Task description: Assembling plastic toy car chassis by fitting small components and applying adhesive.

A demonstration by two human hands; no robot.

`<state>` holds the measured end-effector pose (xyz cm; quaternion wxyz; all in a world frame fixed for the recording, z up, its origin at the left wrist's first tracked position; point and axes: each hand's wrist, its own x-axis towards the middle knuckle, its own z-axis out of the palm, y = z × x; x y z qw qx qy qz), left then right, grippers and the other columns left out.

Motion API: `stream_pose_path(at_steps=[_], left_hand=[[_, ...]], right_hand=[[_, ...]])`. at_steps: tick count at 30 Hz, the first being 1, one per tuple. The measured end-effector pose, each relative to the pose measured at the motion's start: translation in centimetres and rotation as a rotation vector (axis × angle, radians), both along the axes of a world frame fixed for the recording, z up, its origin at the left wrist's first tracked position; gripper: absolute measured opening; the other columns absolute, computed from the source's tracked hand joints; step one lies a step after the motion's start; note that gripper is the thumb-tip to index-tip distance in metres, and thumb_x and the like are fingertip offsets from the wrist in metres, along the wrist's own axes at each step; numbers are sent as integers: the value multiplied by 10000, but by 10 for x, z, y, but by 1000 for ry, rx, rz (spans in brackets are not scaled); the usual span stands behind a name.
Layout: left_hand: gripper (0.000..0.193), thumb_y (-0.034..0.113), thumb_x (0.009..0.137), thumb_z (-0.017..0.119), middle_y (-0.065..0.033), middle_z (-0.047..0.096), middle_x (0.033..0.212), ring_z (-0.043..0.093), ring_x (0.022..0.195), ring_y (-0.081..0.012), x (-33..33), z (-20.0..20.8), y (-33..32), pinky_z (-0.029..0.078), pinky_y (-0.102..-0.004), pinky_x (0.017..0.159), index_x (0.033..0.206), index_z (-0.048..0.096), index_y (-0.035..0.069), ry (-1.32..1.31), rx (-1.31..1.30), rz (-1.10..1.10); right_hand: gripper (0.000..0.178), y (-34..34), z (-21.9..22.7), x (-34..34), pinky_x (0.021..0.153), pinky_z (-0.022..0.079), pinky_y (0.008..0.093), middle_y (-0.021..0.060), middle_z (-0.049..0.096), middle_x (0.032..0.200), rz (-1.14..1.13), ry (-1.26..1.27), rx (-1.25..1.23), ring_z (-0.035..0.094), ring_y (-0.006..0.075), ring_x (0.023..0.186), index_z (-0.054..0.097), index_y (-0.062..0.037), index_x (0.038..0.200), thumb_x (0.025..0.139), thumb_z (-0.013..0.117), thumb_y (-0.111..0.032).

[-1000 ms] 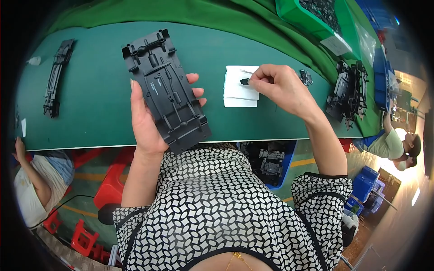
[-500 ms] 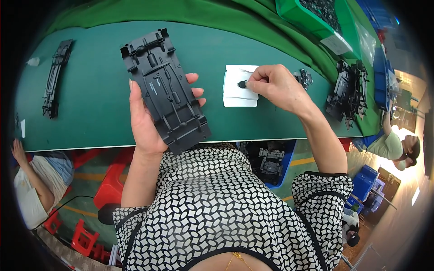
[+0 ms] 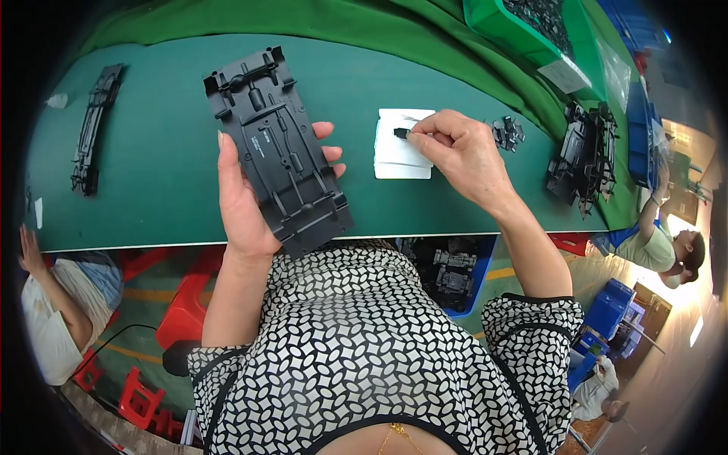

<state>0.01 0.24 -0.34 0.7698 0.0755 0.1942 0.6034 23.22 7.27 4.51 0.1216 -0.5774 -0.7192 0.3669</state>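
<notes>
The step in hand appears to be handling a small fitting beside a toy-car chassis plate. The left hand [image 3: 247,216] is partly curled around the black chassis plate [image 3: 282,155], thumb along one long edge and fingertips at the other, holding it tilted above the near side of the green desk [image 3: 174,114], detailed face up. The right hand [image 3: 464,155] is nearly closed, thumb and forefinger pinching a small black part [image 3: 400,133] over a white pad [image 3: 403,168]; whether the part touches the pad, I cannot tell. Loose black pieces [image 3: 509,134] lie just beyond that hand. As I judge it, the next move calls for a light, exact pinch with the plate held steady.
</notes>
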Motion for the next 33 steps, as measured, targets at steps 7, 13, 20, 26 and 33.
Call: stream_pose_path(at_steps=[7,13,20,26,33], left_hand=[[816,636,920,165,-227,505,1245,596,1006,-311,-1,-2,0,514,-432,868,1289,403,-51,-6,19,-9],[819,638,919,168,-230,499,1251,593,1010,-314,1,-1,0,512,-435,870,1291,400,-54,-25,12,-2],[818,637,920,169,-232,498,1252,593,1010,-311,-1,0,-1,509,-436,877,1290,400,-56,-26,20,0],[821,639,919,168,-229,503,1246,592,1012,-308,-2,-1,-1,508,-434,879,1286,404,-56,-24,18,0],[822,640,918,168,-227,506,1242,591,1015,-304,-2,0,0,507,-431,881,1279,415,-56,-20,19,-7]], right_hand=[[162,-2,-3,-1,636,468,343,136,639,814,-2,-1,-32,592,235,681,656,13,844,794,618,-137],[172,-2,0,-1,657,482,353,147,645,827,-5,14,-102,610,242,714,658,15,849,796,617,-143],[180,-1,8,-1,616,470,341,131,643,795,22,-25,-126,594,224,663,660,15,842,792,616,-152],[165,8,13,2,511,346,242,-11,514,619,-14,-22,-292,426,54,578,623,25,786,790,614,-140],[209,15,7,1,543,372,253,2,531,640,19,-81,-337,457,79,615,630,35,792,774,616,-173]])
